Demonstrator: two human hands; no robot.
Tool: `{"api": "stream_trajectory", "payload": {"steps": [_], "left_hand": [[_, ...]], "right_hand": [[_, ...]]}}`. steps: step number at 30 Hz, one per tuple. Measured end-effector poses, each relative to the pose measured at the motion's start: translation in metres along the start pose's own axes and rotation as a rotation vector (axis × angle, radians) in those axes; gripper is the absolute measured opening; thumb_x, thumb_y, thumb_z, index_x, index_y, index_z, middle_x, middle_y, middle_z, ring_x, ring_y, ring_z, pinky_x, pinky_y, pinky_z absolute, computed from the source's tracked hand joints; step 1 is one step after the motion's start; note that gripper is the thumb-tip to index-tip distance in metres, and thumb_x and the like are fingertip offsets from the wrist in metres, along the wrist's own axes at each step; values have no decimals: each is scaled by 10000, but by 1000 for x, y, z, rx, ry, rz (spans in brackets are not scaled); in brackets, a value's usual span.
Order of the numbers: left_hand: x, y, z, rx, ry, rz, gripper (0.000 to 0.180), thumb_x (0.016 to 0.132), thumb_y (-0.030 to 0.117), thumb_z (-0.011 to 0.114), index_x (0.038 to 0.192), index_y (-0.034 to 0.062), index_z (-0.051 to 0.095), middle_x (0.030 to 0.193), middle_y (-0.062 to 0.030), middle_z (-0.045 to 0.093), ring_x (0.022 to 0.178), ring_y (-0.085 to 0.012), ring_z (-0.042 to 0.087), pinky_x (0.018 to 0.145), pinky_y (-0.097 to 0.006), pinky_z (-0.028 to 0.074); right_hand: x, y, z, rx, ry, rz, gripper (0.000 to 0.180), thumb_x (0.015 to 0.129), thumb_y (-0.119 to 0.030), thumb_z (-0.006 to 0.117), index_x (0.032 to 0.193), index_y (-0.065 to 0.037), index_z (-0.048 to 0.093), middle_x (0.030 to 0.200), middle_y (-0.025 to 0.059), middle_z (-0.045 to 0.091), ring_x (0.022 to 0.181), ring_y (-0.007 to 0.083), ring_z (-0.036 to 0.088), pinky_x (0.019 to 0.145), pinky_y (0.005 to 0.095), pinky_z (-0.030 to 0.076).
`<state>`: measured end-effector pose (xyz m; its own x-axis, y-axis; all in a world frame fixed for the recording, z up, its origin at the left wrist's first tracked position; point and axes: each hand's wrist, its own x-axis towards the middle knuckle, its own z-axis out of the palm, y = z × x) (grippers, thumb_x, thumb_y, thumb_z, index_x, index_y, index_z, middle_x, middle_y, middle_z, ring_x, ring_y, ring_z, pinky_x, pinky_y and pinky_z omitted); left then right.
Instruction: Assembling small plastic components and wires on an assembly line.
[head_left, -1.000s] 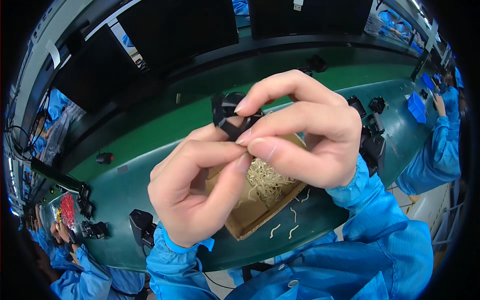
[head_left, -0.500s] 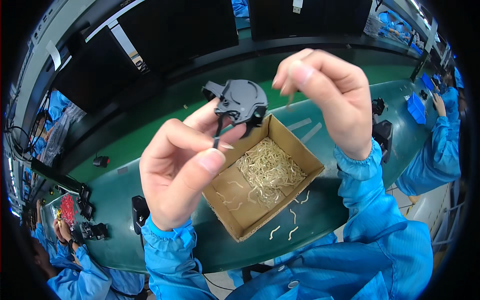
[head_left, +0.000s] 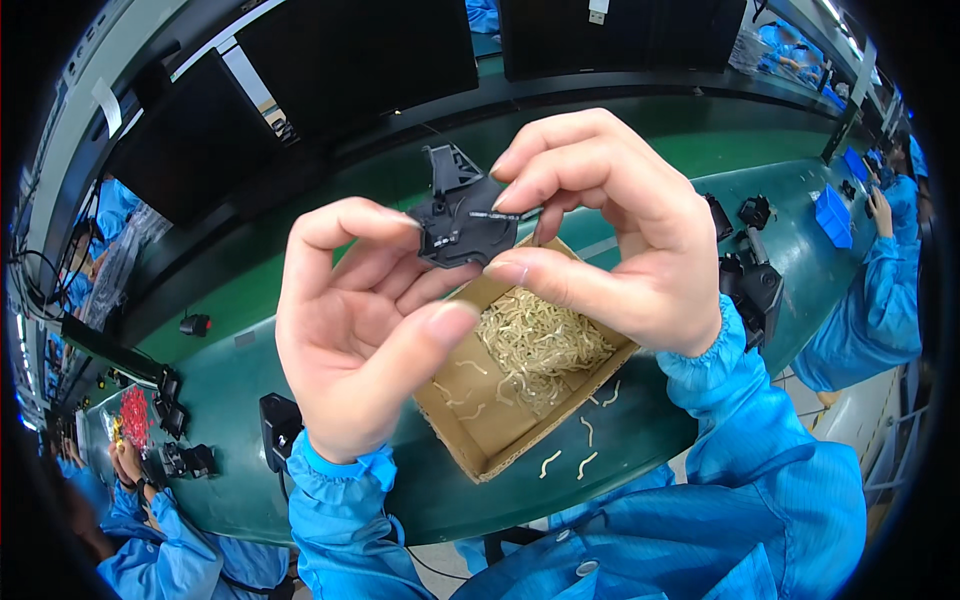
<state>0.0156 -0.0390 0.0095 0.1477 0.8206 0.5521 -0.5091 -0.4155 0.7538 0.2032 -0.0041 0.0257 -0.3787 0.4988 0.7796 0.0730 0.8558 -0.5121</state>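
Note:
Between my hands, above the box, is a dark grey moulded plastic part [head_left: 470, 235] with a raised triangular bracket and small slots; its inner side faces me. My left hand [head_left: 350, 310] supports its left and lower edge with the fingers, the thumb apart from it. My right hand [head_left: 620, 230] grips its right edge between thumb and fingers. Below lies an open cardboard box [head_left: 470, 440] with a heap of thin, wavy, pale strips [head_left: 545, 345]. Several more pale strips [head_left: 587, 432] lie on the green table in front of it.
Black parts stand on the green table [head_left: 640, 440] right of my right hand [head_left: 750, 285] and left of my left sleeve [head_left: 280, 430]. A blue bin [head_left: 832, 217] sits farther right. Co-workers in blue [head_left: 870, 300] work at both sides. Red pieces [head_left: 133, 415] lie at far left.
The plastic part has been turned over from its smooth outer side to its inner side. My right hand has come down and left onto it; my left thumb has come off it.

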Motion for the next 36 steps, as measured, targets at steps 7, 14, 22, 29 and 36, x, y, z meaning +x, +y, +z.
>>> {"api": "stream_trajectory", "payload": {"steps": [7,14,22,29,36], "left_hand": [[-5,-3,15,261,83,58,528,805,-53,603,1266,-57,345,1085,-193,571,982,-177,587,845,-233,468],[-13,-4,16,367,50,88,463,778,-82,616,1191,-63,409,1075,-182,575,1009,-187,576,876,-264,468],[-14,-6,21,466,67,134,420,765,-111,586,1150,-53,430,1076,-176,564,1013,-183,568,888,-270,462],[-13,-5,13,286,88,103,392,776,-120,532,1142,-45,413,1087,-161,535,1002,-161,542,893,-279,434],[-15,4,23,188,236,-20,480,790,52,501,1234,-67,366,1139,-184,506,1024,-222,555,907,-321,438]], "right_hand": [[-5,-4,2,-2,32,31,177,732,35,673,891,33,596,1030,155,547,848,136,568,717,240,476],[-8,-8,10,-24,116,48,113,760,23,650,856,33,591,993,144,565,820,119,570,715,239,472],[-7,-12,11,-335,159,-124,129,728,13,670,824,18,584,906,144,598,757,182,602,674,275,485],[-9,-8,13,-341,58,54,187,749,-50,668,861,8,531,1002,145,556,864,177,581,736,292,483],[-11,-10,19,-15,-56,215,638,674,-177,810,1139,-56,389,1246,130,386,1050,168,515,831,287,456]]}}
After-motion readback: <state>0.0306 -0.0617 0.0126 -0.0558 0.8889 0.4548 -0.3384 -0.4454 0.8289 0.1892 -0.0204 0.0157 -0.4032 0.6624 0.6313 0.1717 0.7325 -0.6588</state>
